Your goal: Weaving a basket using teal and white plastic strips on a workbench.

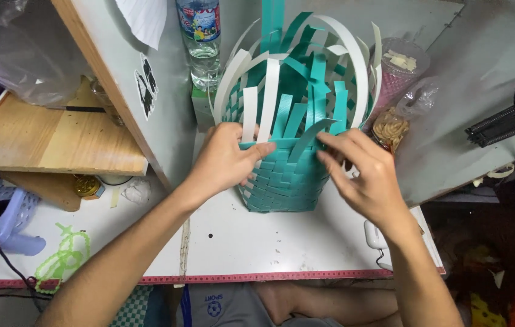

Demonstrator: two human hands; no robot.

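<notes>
A half-woven basket (282, 181) of teal and white plastic strips stands on a white table (257, 242), its loose strip ends (306, 79) fanning upward. My left hand (227, 160) grips the basket's left rim, thumb pressed across a horizontal teal strip by a white upright. My right hand (363, 172) is at the right rim, fingertips pinching a teal strip (315, 134) that bends across the top row.
A clear water bottle (202, 42) stands behind the basket. A plastic cup (400, 69) and a bag of snacks (394, 124) sit to the right. A wooden shelf (51, 142) is at left, a purple stool (9, 224) below it. The table's front edge has a red trim.
</notes>
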